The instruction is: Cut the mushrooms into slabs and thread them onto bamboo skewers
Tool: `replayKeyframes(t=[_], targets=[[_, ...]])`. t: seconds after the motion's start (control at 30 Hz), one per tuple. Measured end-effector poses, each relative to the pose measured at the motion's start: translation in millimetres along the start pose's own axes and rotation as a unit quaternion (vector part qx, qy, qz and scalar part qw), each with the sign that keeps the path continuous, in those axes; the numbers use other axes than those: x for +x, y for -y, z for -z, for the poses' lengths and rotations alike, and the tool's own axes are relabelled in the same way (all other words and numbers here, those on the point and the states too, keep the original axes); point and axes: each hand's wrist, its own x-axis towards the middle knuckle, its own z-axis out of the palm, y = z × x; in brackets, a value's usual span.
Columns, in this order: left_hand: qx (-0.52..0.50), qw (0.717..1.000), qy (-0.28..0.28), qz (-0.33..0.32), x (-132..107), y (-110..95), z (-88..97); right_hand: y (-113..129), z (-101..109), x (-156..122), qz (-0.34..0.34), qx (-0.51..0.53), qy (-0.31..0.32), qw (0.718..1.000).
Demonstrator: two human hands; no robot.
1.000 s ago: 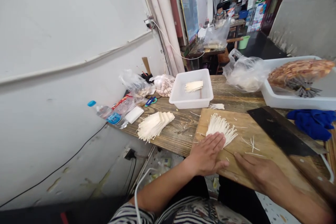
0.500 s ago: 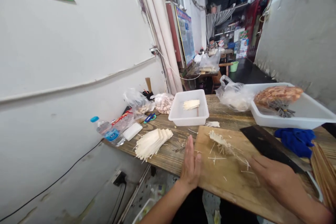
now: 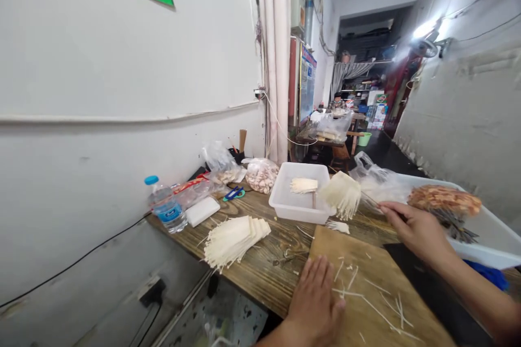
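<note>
My right hand [image 3: 415,230] is closed on the thin stick of an enoki mushroom skewer [image 3: 341,195]. The flat fan of pale mushrooms is held up in the air, overlapping the right side of a white plastic tub [image 3: 299,213]. Inside that tub lies another enoki skewer [image 3: 303,185]. My left hand [image 3: 315,298] rests palm down with fingers stretched out on the left edge of the wooden cutting board [image 3: 350,246]. Loose mushroom strands [image 3: 362,296] are scattered over the board. To the left, a fanned pile of enoki [image 3: 236,239] lies on the table.
Left of the pile stand a water bottle [image 3: 166,206] and a white packet [image 3: 202,211]. Blue scissors [image 3: 234,193] and a bag of pinkish pieces [image 3: 261,175] lie behind. A dark cleaver-like blade [image 3: 411,265] is by the board. At right, a large tub [image 3: 488,249] holds brown skewers [image 3: 443,198].
My right hand has raised the enoki skewer off the board, forward toward the tub. My left hand has turned from edge-on to palm down on the board. The view has swung left and up.
</note>
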Motion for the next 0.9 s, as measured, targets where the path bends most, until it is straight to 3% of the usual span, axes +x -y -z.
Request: replayKeyframes(t=[0.1, 0.2, 0.33, 0.43, 0.57, 0.67, 0.9], targets=[[0.018, 1.000, -0.019, -0.009, 0.1, 6.2, -5.7, 14.4, -50.4, 36.4, -0.080, 0.082, 0.021, 0.993], [0.067, 0.994, -0.078, -0.033, -0.8, 14.3, -20.7, 28.8, -111.5, 69.4, -0.174, 0.159, 0.036, 0.971], [0.144, 0.957, -0.247, -0.055, 6.3, 21.0, -49.5, 47.3, -188.3, 97.8, -0.292, 0.247, 0.022, 0.924], [0.174, 0.907, -0.380, -0.055, 19.8, 23.7, -69.3, 55.9, -227.2, 107.9, -0.362, 0.302, 0.017, 0.882], [0.195, 0.855, -0.478, -0.045, 35.3, 26.7, -85.0, 55.6, -249.2, 114.7, -0.432, 0.351, 0.026, 0.830], [0.196, 0.849, -0.489, -0.037, 38.6, 28.9, -95.8, 52.9, -251.7, 118.8, -0.455, 0.376, 0.043, 0.806], [0.236, 0.886, -0.398, -0.040, 38.5, 35.1, -129.9, 56.4, -258.2, 124.3, -0.464, 0.381, 0.062, 0.797]])
